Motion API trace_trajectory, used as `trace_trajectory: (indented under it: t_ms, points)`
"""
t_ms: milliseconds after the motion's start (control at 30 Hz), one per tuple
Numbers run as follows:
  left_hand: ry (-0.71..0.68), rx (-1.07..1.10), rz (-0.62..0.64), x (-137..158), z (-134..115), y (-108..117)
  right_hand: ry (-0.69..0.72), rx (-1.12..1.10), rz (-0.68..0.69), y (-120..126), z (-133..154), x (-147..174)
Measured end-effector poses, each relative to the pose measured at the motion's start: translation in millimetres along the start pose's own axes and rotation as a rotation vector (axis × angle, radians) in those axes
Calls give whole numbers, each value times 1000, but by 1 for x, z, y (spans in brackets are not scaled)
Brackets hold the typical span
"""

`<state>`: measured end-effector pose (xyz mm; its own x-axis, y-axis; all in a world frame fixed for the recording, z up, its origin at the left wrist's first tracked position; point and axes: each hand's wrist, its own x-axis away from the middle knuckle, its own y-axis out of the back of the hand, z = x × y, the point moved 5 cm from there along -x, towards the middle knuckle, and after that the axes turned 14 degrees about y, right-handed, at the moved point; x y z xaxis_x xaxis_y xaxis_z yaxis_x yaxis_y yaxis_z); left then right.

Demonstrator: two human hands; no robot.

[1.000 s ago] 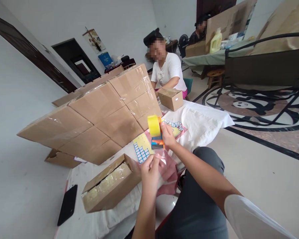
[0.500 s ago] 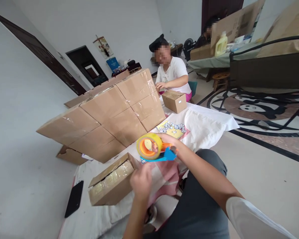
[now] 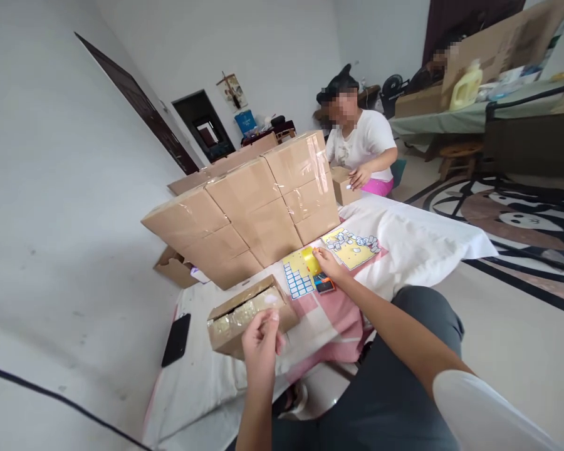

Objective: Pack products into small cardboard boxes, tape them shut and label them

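Observation:
My right hand (image 3: 331, 264) is closed around a tape dispenser (image 3: 324, 284) with a blue and orange body and a yellow roll. It is low over a yellow sheet (image 3: 297, 280) with blue-outlined white labels; whether it touches the sheet I cannot tell. My left hand (image 3: 262, 338) is pinched in front of a cardboard box (image 3: 289, 313); anything between the fingertips is too small to make out. Clear tape lies along this box's upper side, and a dark gap shows beside one flap. Part of the box is hidden behind my left hand.
A wall of stacked, taped cardboard boxes (image 3: 244, 210) stands behind. A second sheet with loose labels (image 3: 351, 247) lies to the right. At the left is a black phone-like slab (image 3: 176, 340). Across the table, a person (image 3: 369, 141) has a hand on a smaller box (image 3: 344, 186).
My right hand has lowered the tape dispenser from mid-air to the label sheet. My left hand has come in front of the box. The other person's box has shifted closer to that person.

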<state>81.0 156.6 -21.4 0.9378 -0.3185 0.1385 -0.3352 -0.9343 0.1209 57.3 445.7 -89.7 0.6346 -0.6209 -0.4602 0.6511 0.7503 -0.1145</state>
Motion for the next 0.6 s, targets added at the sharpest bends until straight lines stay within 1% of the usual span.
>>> trace_trajectory:
  t_ms: [67,133,200,267,333,400,467,500,533,600]
  points:
    - [13,44,20,0,-1,2,2,91,-10,6,-3,-4]
    - [31,81,41,0,-1,6,16,172,-29,13,1,-11]
    - [50,92,59,0,0,10,48,230,-45,17,13,-16]
    - [60,86,66,0,2,11,98,251,-13,14,30,-12]
    - [71,80,74,0,5,10,147,232,101,1,53,1]
    - [90,70,99,1,9,4,196,168,273,-19,77,23]
    - [118,47,141,2,15,-4,261,58,450,-40,101,47]
    - [131,35,162,3,17,-8,291,5,517,-47,111,58]
    - [142,26,178,3,20,-12,314,-37,565,-53,119,66]
    - [157,20,193,3,23,-18,333,-70,597,-56,127,74]
